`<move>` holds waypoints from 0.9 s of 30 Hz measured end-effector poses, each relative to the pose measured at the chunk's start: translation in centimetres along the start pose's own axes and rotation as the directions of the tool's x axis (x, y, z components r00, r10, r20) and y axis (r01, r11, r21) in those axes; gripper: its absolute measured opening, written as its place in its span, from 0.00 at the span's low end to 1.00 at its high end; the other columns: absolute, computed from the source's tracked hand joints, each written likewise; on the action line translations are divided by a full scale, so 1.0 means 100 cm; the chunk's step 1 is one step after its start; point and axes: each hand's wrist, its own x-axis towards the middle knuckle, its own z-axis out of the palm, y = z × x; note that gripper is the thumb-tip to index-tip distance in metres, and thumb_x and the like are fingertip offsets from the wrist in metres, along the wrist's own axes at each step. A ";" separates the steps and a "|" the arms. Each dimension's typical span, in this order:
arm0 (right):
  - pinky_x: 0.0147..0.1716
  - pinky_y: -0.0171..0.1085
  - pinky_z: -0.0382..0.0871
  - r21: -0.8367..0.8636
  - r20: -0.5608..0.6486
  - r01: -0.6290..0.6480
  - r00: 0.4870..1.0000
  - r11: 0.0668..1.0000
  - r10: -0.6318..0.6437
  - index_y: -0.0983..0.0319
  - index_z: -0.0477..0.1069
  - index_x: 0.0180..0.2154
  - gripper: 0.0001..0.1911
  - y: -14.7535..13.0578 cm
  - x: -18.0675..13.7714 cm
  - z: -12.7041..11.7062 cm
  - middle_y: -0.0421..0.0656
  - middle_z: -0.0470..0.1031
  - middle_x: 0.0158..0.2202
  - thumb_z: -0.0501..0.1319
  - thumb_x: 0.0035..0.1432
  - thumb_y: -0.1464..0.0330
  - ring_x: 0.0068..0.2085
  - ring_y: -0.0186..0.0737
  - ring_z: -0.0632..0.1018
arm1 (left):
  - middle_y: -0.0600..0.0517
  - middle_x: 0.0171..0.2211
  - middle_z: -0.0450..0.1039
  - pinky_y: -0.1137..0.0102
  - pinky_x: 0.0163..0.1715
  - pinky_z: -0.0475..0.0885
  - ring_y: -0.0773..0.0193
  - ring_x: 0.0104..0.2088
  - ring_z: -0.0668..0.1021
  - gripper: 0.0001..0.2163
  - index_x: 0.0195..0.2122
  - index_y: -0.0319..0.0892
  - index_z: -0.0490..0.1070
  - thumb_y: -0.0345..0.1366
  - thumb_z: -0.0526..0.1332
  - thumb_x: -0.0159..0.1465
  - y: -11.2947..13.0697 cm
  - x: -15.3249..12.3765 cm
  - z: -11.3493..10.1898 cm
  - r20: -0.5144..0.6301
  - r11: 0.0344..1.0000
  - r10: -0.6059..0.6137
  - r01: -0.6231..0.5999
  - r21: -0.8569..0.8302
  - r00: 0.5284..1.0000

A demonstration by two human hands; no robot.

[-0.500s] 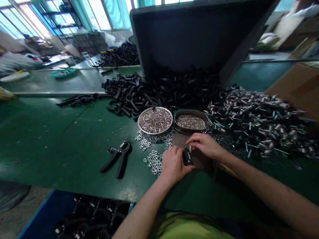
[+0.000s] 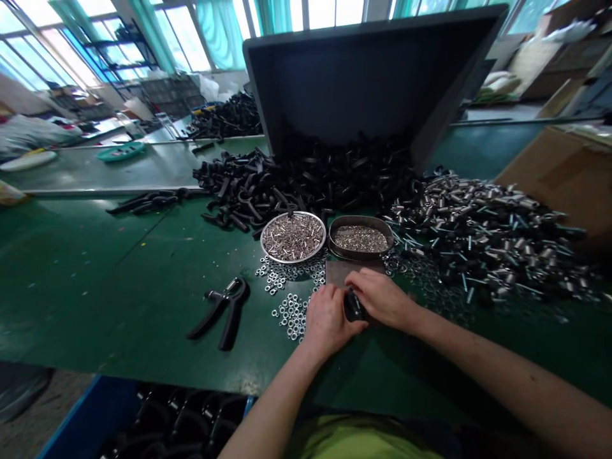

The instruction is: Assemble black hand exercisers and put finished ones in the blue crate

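Note:
My left hand (image 2: 327, 319) and my right hand (image 2: 380, 296) meet over a small black plastic part (image 2: 353, 308) on a dark mat (image 2: 340, 273) on the green table. Both hands are closed around the part, fingers curled on its sides. Loose silver nuts (image 2: 289, 313) lie just left of my left hand. A round metal dish of shiny pins (image 2: 293, 236) and a dark tin of small silver pieces (image 2: 360, 238) stand right behind the mat.
An assembled black hand gripper (image 2: 222, 310) lies to the left. A heap of black parts (image 2: 306, 178) spills from a tilted dark bin (image 2: 363, 76). Metal springs and screws (image 2: 482, 229) pile at right, beside a cardboard box (image 2: 564, 172). A blue crate (image 2: 157, 421) sits below the table's front edge.
Both hands have shifted slightly together over the black part; the view has tilted a little. Nothing else on the table has moved.

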 end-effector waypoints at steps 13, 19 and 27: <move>0.33 0.36 0.66 -0.179 -0.082 0.118 0.988 0.977 -0.134 0.64 0.70 0.38 0.11 -0.001 -0.009 0.014 0.46 0.72 0.31 0.50 0.58 0.76 0.34 0.40 0.72 | 0.47 0.39 0.70 0.60 0.42 0.67 0.53 0.41 0.71 0.25 0.40 0.40 0.68 0.50 0.67 0.47 -0.001 0.000 0.000 -0.004 0.998 0.026 -0.025 0.058 1.000; 0.39 0.40 0.68 -0.407 -0.131 0.256 0.933 0.877 -0.334 0.66 0.71 0.46 0.16 0.001 -0.021 0.022 0.51 0.77 0.41 0.50 0.60 0.74 0.43 0.45 0.75 | 0.47 0.39 0.69 0.60 0.42 0.67 0.53 0.41 0.71 0.22 0.39 0.41 0.67 0.48 0.68 0.48 -0.002 0.001 0.002 -0.012 0.997 0.028 -0.027 0.066 1.000; 0.43 0.38 0.65 -0.305 -0.088 -0.350 0.936 0.886 0.340 0.60 0.76 0.40 0.12 0.066 0.053 -0.038 0.45 0.77 0.42 0.55 0.59 0.68 0.47 0.44 0.72 | 0.49 0.44 0.68 0.60 0.44 0.66 0.54 0.44 0.70 0.31 0.54 0.47 0.61 0.48 0.68 0.50 0.001 -0.003 -0.005 0.025 0.997 0.070 -0.071 0.031 0.997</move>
